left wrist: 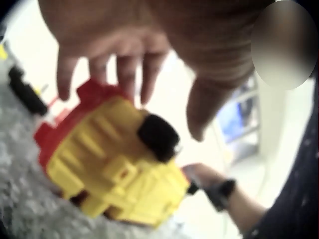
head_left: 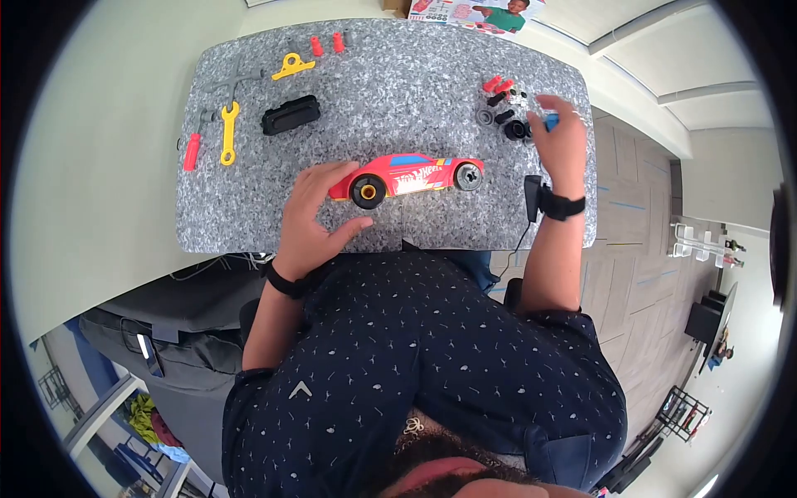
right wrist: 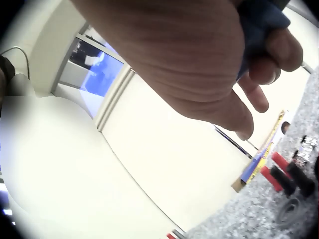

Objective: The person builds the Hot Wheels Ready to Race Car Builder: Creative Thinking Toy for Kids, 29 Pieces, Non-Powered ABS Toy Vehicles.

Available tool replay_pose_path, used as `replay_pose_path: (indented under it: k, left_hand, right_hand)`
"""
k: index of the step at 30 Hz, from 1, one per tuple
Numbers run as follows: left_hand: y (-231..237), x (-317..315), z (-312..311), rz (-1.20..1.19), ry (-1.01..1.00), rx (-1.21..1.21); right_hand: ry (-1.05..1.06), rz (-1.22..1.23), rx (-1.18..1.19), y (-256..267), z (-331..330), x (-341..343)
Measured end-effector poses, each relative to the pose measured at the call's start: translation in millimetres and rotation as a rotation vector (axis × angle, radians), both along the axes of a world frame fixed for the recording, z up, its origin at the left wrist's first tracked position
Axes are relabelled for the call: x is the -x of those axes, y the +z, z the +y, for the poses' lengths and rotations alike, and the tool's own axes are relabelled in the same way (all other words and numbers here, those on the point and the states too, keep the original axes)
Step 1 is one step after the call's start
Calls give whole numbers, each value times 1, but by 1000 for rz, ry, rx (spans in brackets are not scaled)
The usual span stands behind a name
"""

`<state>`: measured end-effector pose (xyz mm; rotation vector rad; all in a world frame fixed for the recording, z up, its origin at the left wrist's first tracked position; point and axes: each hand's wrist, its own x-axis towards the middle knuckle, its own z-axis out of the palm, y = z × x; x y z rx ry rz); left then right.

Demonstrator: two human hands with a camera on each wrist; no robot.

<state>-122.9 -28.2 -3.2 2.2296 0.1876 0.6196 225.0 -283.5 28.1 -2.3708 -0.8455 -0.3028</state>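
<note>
A red toy car (head_left: 407, 176) with "Hot Wheels" lettering lies on its side near the table's front edge. Its yellow underside (left wrist: 114, 159) faces the left wrist camera. My left hand (head_left: 309, 216) is at the car's rear, fingers straight along the red body and thumb apart, below the black rear wheel (head_left: 368, 192). Over at the right, my right hand (head_left: 564, 145) has its fingers curled round a blue thing (right wrist: 254, 32), mostly hidden by the palm. Beneath and beside that hand lies a group of small parts, including a black wheel (head_left: 515, 130) and a grey ring (head_left: 485, 118).
On the speckled table (head_left: 415, 91), a yellow wrench (head_left: 230, 134), a red-handled screwdriver (head_left: 192, 152), a grey cross-shaped piece (head_left: 234, 80), a yellow part (head_left: 293, 66) and a black part (head_left: 290, 114) lie at left. A printed box (head_left: 465, 12) stands beyond the far edge.
</note>
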Motion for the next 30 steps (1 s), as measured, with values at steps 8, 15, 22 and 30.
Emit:
replay_pose_path:
  k: [8,15,22,30]
  left_hand:
    - [0,-7,-5,21,-20,121]
    - [14,-9,-4,-223,-40,365]
    - [30,-29,-26,-472,-167,690]
    - [33,-16,-2,-108,0,47]
  right_hand:
    - [-92,84,349,-44,24,-16]
    - [286,538,-353,55,32,68]
    - [692,855,-465,47,68,159]
    - [775,1058,-1039,41,60,137]
